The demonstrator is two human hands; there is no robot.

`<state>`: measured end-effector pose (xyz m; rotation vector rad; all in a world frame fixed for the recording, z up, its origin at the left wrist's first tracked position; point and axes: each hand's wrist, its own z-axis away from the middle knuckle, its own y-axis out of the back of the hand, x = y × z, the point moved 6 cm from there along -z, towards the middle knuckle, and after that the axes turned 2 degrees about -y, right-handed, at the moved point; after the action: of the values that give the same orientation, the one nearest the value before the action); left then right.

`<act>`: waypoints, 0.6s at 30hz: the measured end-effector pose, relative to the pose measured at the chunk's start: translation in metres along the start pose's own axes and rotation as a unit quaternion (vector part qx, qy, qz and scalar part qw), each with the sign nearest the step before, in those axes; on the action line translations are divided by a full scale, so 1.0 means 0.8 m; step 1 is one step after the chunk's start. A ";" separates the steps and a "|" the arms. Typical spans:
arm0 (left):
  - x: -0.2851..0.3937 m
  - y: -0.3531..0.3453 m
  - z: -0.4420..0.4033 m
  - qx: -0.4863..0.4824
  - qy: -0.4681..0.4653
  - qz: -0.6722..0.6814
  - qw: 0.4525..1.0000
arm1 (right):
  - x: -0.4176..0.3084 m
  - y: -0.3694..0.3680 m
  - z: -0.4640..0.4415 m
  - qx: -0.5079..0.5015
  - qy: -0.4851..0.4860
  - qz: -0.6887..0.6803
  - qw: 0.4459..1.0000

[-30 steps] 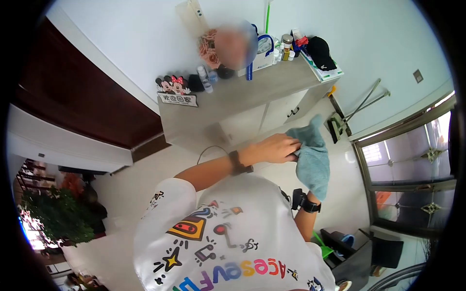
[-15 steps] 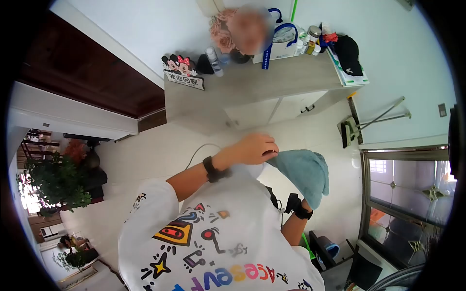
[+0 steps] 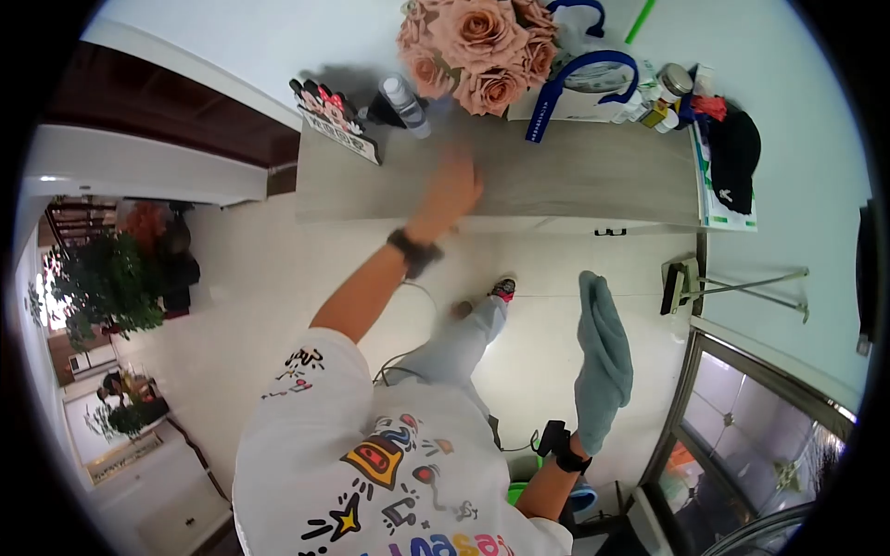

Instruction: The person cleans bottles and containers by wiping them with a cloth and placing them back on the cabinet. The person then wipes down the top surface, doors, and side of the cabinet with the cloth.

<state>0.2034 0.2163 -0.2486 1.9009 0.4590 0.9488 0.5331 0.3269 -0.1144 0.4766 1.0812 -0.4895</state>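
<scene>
My left hand (image 3: pixel 450 193) reaches over the front of the grey cabinet top (image 3: pixel 556 176); motion smears its fingers, so I cannot make out their pose. Just beyond it stands a clear bottle with a whitish top (image 3: pixel 406 104). My right hand is low on the right side, with a black band (image 3: pixel 570 452) at its wrist. It holds a grey-green cloth (image 3: pixel 603 361), which hangs over the hand and hides the fingers.
On the cabinet are a cartoon sign (image 3: pixel 338 125), pink roses (image 3: pixel 480 42), a bag with blue handles (image 3: pixel 579 102), several small jars and a black cap (image 3: pixel 734 162). A dustpan or broom set (image 3: pixel 681 287) leans by the wall. My shoe (image 3: pixel 503 288) is on the tiled floor.
My left hand has let go of the cloth and moved up over the cabinet top. The cloth has gone from spread out to hanging narrow at my right hand. The view has shifted closer to the cabinet.
</scene>
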 end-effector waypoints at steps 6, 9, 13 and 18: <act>-0.054 -0.044 -0.087 0.111 0.017 -0.092 0.989 | -0.022 0.011 -0.032 -0.021 -0.023 0.060 0.998; -0.069 -0.064 -0.099 0.115 0.035 -0.080 0.989 | 0.014 0.029 -0.039 0.030 0.078 0.125 0.989; -0.111 -0.115 -0.107 0.055 0.112 -0.055 0.991 | -0.016 0.000 -0.072 -0.056 0.118 0.086 0.988; -0.083 -0.083 -0.091 0.085 0.109 -0.133 0.982 | -0.081 -0.034 -0.076 -0.136 0.008 0.126 0.983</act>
<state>0.1099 0.2479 -0.3145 1.8339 0.9249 0.9663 0.4487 0.3499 -0.0827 0.3694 1.0667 -0.1113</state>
